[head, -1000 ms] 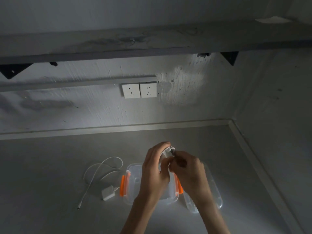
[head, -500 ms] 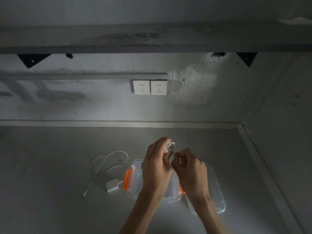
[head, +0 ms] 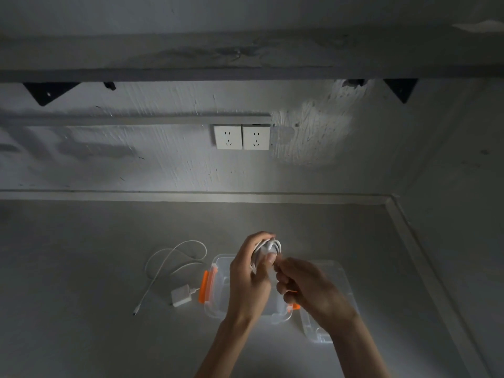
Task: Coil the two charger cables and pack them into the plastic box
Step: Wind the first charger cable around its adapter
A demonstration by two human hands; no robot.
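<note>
Hands meet just above the box (head: 218, 293). The left hand (head: 249, 282) grips a small white coil (head: 268, 246) of cable, fingers curled round the loops and thumb pressed across them. The right hand (head: 308, 290), at its 4 o'clock, is curled by the coil's tail; whether it pinches the end I cannot tell. The coil looks light, soft and springy, likely to unwind if released, so hold across all loops. The clear plastic box with orange clips (head: 204, 287) sits open on the grey desk (head: 81, 268), its lid (head: 313, 330) at 4 o'clock. At the box's 9 o'clock the second cable (head: 174, 257) sprawls limp beside a hard white adapter (head: 180, 295).
</note>
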